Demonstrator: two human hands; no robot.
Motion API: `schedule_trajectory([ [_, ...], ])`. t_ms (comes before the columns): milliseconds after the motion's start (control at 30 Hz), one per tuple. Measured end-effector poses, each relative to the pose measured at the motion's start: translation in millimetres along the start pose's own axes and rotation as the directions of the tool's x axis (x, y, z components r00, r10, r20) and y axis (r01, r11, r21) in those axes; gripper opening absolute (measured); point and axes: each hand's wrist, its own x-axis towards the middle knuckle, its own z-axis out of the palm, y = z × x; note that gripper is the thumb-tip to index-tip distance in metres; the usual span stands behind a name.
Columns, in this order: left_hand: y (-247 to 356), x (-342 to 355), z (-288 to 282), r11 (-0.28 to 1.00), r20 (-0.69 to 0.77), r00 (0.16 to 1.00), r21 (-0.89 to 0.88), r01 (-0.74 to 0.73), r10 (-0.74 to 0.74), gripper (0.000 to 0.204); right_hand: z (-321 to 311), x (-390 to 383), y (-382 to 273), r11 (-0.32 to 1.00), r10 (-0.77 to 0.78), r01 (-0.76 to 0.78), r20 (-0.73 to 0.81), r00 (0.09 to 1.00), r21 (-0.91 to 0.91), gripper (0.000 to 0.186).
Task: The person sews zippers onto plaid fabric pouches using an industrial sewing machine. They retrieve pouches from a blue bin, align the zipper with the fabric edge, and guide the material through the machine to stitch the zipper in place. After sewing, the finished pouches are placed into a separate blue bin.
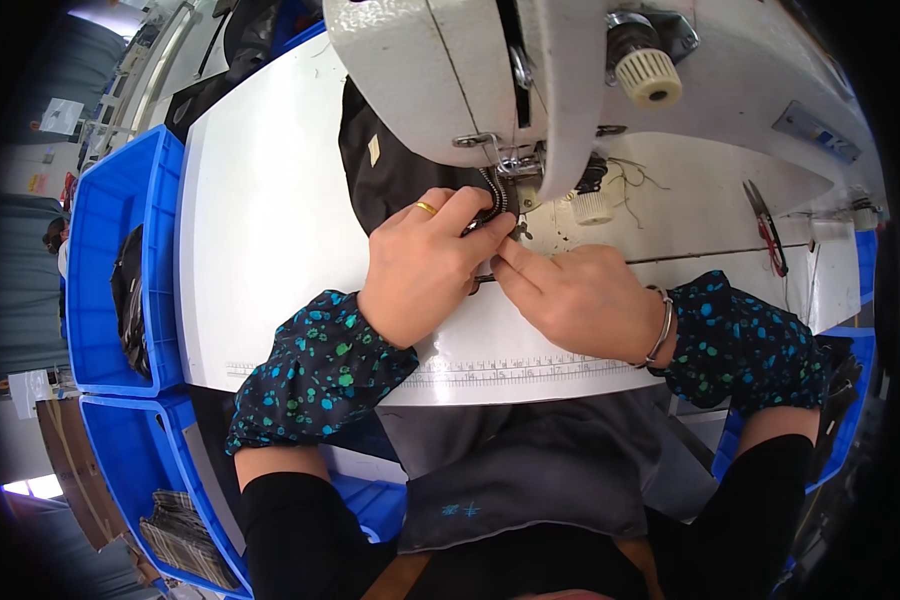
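Note:
A dark fabric piece (pixel 382 180) with a small pale label lies on the white sewing table, partly beneath the head of a white sewing machine (pixel 420 80). Along its right side runs a metal-toothed zipper (pixel 494 190) that passes by the presser foot (pixel 518 165). My left hand (pixel 425 255) rests on the fabric, fingers bent and closed on the zipper edge just in front of the foot. Beside it, my right hand (pixel 575 295) pinches the near end of the same piece, its fingertips against those of the left. The fingers cover most of the gripped part.
Thread snips (pixel 767 230) lie on the table at the right, near loose threads (pixel 630 185). A printed ruler strip (pixel 500 375) follows the front edge. Blue bins (pixel 165 250) stand at the left, holding dark and plaid fabric (pixel 185 535). Another blue bin (pixel 855 400) is at the right.

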Motion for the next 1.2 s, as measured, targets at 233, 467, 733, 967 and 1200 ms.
schedule_trajectory([
  [233,2,4,-7,0.999,0.096,0.995,0.042,0.008,-0.012,0.047,-1,3,1,0.997,0.066,-0.064,0.036,0.997,-0.032,0.024],
  [467,8,13,-5,0.991,0.108,0.99,0.107,0.076,-0.087,0.042,3,8,8,0.99,0.118,-0.117,0.009,0.993,-0.073,0.009],
  [733,15,21,-8,0.987,0.192,0.969,0.022,0.156,-0.157,0.046,1,5,17,0.987,0.145,-0.141,0.045,0.988,-0.076,0.014],
  [967,11,16,-19,0.982,0.182,0.973,-0.098,0.162,-0.143,0.042,-1,5,14,0.986,0.118,-0.121,-0.027,0.993,-0.118,0.01],
  [1200,-3,14,-24,0.967,0.25,0.961,-0.193,0.166,-0.115,0.043,3,7,5,0.996,0.078,-0.082,-0.088,0.993,-0.042,0.022],
])
